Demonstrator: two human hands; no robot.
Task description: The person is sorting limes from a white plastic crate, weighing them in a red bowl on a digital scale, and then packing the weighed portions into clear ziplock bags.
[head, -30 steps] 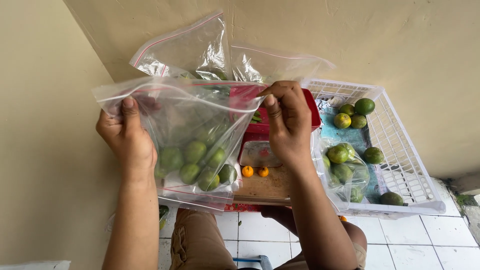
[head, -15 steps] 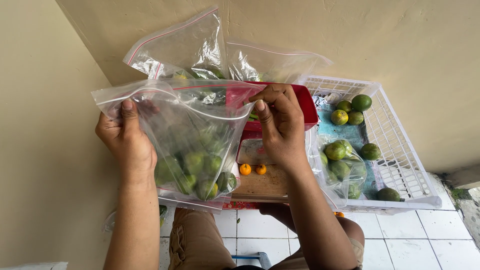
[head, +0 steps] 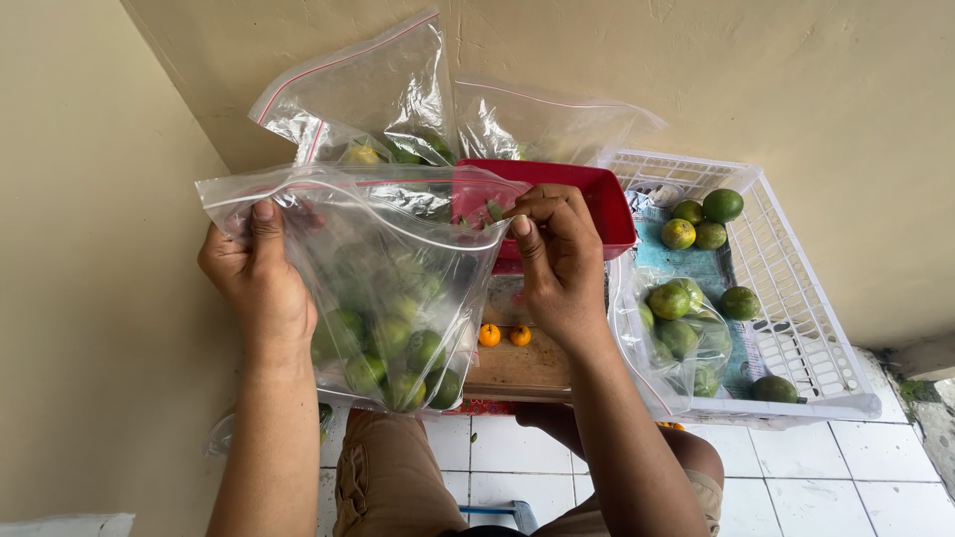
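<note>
The left hand (head: 261,270) is pinching the left end of the clear zip bag (head: 383,278), thumb pressed flat on the seal strip. The right hand (head: 555,261) is gripping the right end, fingertips closed on the strip. The bag, loaded with green limes (head: 388,348), is hanging upright in front of the red tray (head: 607,214) and wooden board (head: 517,366). The sealing step appears in hand; the mouth is gaping at centre, so closing calls for pressing along the strip.
</note>
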